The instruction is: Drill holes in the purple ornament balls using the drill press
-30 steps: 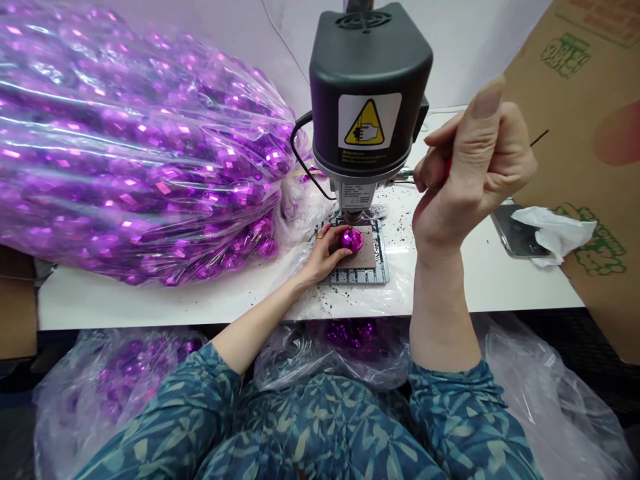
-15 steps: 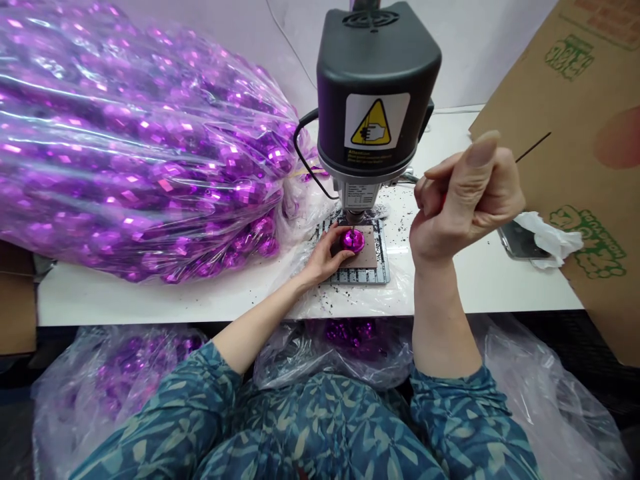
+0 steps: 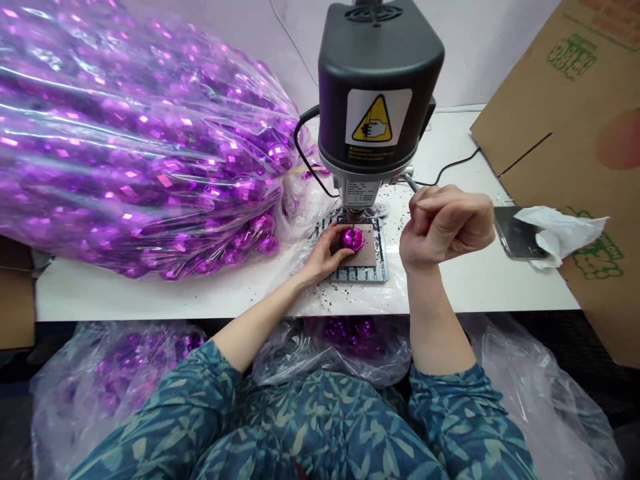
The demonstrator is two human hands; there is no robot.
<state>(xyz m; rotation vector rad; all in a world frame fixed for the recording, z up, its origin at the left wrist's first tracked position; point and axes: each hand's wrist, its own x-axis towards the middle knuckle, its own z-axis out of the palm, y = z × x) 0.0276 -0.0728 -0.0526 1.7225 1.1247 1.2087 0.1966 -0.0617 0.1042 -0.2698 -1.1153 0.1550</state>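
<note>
A shiny purple ball rests on a brown pad over a slotted metal base, right under the spindle of a black drill press. Thumb and fingers of my left hand grip the ball from its left side. My right hand is raised to the right of the press, its fingers wrapped round the end of the metal lever; the lever's grip is hidden inside the fist.
A large clear bag of purple faceted balls fills the left of the white table. At right are a phone, a crumpled tissue and a cardboard box. Plastic bags hang below the table edge.
My right hand has moved down and slightly left, still closed, and more of the black cable behind it shows. My left hand has kept its hold on the ball.
</note>
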